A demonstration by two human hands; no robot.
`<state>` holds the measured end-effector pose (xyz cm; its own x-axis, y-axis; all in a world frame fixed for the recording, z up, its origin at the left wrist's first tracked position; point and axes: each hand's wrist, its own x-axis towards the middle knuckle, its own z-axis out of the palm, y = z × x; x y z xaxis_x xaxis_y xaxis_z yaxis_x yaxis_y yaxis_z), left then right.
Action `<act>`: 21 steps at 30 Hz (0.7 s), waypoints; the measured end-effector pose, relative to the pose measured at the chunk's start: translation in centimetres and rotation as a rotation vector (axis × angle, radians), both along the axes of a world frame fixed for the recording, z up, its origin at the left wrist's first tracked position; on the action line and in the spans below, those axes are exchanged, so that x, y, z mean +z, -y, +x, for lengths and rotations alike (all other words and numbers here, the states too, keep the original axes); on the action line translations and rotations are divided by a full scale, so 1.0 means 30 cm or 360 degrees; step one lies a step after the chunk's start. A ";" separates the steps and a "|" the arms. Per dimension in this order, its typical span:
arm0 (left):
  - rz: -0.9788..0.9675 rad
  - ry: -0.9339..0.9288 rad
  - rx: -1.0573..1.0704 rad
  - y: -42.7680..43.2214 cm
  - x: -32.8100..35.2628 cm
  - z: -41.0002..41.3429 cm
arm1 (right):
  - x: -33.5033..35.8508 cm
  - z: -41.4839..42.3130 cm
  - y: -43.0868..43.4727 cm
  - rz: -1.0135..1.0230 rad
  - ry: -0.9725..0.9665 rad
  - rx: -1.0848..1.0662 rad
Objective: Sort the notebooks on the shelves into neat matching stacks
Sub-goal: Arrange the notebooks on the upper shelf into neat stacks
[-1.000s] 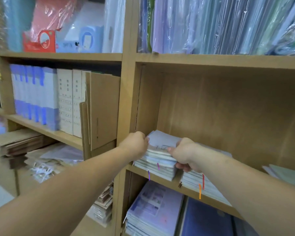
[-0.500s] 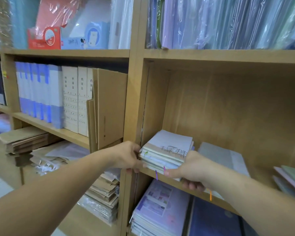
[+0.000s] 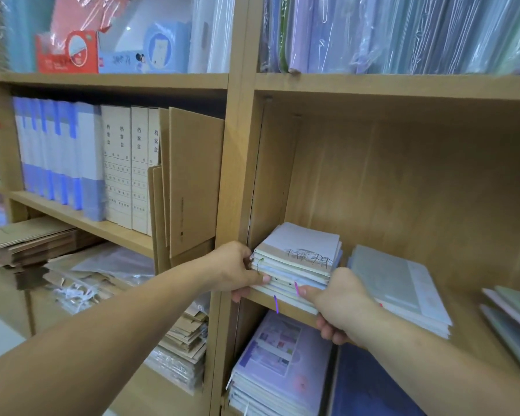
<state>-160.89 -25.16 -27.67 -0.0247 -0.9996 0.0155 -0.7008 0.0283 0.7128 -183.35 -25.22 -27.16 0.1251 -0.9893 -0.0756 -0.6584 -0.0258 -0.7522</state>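
A stack of small pale notebooks (image 3: 300, 256) lies at the left end of the wooden middle shelf (image 3: 475, 334), against the upright. My left hand (image 3: 237, 271) grips the stack's left side, thumb on its front edge. My right hand (image 3: 339, 304) holds the stack's right front corner, fingers curled under the shelf edge. A second, flatter stack of grey-green notebooks (image 3: 400, 286) lies just right of it. More notebooks (image 3: 514, 322) lie at the far right edge.
Below are purple-covered notebooks (image 3: 279, 364) and a dark blue stack (image 3: 373, 388). Plastic-wrapped folders (image 3: 403, 34) fill the top shelf. The left bay holds blue binders (image 3: 57, 157), beige file boxes (image 3: 132, 172) and cardboard folders (image 3: 192, 181); brown paper stacks (image 3: 33, 238) sit lower left.
Both hands have slid from the top of the small stack to its sides and front edge, squaring it. The grey-green stack to the right is now uncovered.
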 end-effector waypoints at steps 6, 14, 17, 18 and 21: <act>-0.0102 0.0054 -0.0014 0.013 -0.004 0.005 | 0.006 -0.002 -0.005 0.0080 -0.0051 0.0055; -0.0233 0.0171 0.0080 0.027 -0.028 0.021 | 0.022 -0.001 0.005 0.0045 -0.0302 0.0071; -0.0224 0.0271 0.0020 0.024 0.003 0.025 | 0.065 -0.018 0.019 0.0134 -0.0233 0.0117; -0.0221 0.0294 0.0012 0.024 0.013 0.024 | 0.073 -0.018 0.023 0.0140 -0.0198 0.0134; -0.0215 0.0350 0.0026 0.029 0.029 0.013 | 0.064 -0.010 0.030 0.0096 -0.0055 0.0093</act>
<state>-160.50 -26.03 -26.80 -0.0259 -0.9891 0.1448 -0.8397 0.1001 0.5338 -183.67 -26.13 -25.22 0.1790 -0.9738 -0.1402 -0.6825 -0.0203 -0.7306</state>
